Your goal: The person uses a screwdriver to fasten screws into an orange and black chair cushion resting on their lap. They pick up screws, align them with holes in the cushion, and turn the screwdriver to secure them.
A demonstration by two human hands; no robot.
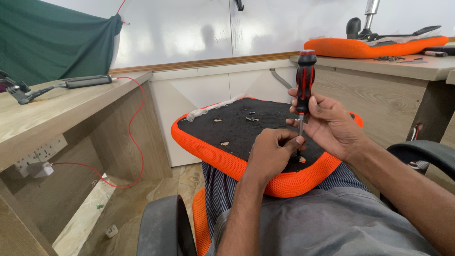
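The right hand (327, 124) is gripping a screwdriver (304, 87) by its red and black handle, fingers wrapped around the lower part of the grip, and is holding the tool upright with the handle standing tall above the knuckles. The thin metal shaft is running straight down from that hand to the left hand (272, 154), which is curled in a loose fist with its fingertips pinching around the lower end of the shaft, right where it is meeting the surface below. What the tip is sitting on is hidden by those fingers.

Both hands are working over a seat cushion (213, 149) lying upside down across the person's lap, its black underside facing up and its orange mesh edge wrapping around the rim. Several small screws (251, 117) and bits are lying loose on the black underside, well beyond the hands. A white strip is sticking along the far left edge of the cushion.

Black chair armrests are showing at the bottom left and at the right. On the desk to the right, a second orange seat (379, 47) is lying with a metal column sticking up from it. A red cable (137, 123) is hanging down from the desk on the left toward a white wall plug (41, 169).
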